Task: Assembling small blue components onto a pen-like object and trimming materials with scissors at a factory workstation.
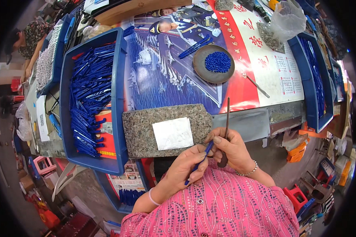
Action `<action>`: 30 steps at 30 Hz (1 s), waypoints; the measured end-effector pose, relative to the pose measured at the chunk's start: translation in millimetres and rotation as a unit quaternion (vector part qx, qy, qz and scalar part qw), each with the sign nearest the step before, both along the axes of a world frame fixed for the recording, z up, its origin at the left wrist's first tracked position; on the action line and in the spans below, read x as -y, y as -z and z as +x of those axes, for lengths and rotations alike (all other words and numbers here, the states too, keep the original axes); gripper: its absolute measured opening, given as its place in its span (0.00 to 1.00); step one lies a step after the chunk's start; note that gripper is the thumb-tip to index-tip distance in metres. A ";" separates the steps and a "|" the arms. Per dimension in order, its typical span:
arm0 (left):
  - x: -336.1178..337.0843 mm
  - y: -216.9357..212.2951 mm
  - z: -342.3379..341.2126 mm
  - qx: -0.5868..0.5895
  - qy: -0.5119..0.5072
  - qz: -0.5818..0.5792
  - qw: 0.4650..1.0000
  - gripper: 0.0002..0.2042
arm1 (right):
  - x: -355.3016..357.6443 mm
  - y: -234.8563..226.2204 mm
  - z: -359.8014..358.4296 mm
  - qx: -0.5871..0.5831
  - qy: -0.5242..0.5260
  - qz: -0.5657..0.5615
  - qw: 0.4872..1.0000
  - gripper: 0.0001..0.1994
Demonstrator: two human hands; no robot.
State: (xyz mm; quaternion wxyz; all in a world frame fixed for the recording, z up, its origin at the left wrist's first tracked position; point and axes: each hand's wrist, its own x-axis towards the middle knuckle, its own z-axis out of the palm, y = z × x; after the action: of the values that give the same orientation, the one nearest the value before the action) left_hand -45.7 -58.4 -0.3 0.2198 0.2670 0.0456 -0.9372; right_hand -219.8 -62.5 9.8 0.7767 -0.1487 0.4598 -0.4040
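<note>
My left hand (189,161) is closed around a slim blue plastic piece (194,170), which slants between both hands above my lap. With its fingertips, my right hand (234,149) meets the upper end of that piece. The same hand also grips a thin dark rod tool (228,112) with a rounded brown handle; its shaft points away from me. Just beyond the hands lies a speckled stone slab (140,130) with a creased white paper (172,134) on it. The fingers hide where the two hands meet on the blue piece.
A blue tray (120,98) of slim blue pieces stands left. Farther back, a brown dish (198,68) holds small blue bits, beside loose blue pieces (195,46) and a thin metal stick (258,86). Another blue tray (329,118) stands right. A lower tray (106,189) sits left of my lap.
</note>
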 end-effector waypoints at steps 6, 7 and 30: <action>1.6 -15.6 -2.7 0.225 0.024 -0.203 0.953 0.08 | 0.0 -0.3 0.8 -0.070 -0.009 -0.062 0.996 0.08; 6.5 -17.3 0.5 0.195 0.058 -0.165 0.965 0.09 | -0.4 -1.2 0.1 -0.078 -0.017 -0.088 0.993 0.07; -38.7 18.3 59.8 0.325 -0.099 -0.186 0.922 0.09 | 20.3 -10.3 53.4 -0.405 -0.307 -0.271 0.818 0.14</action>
State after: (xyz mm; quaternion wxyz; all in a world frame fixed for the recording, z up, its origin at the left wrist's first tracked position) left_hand 14.0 -19.7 -18.5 0.3601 0.5056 -0.1768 -0.7639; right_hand -166.3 -82.8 20.1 0.5326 -0.6367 0.5354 -0.1558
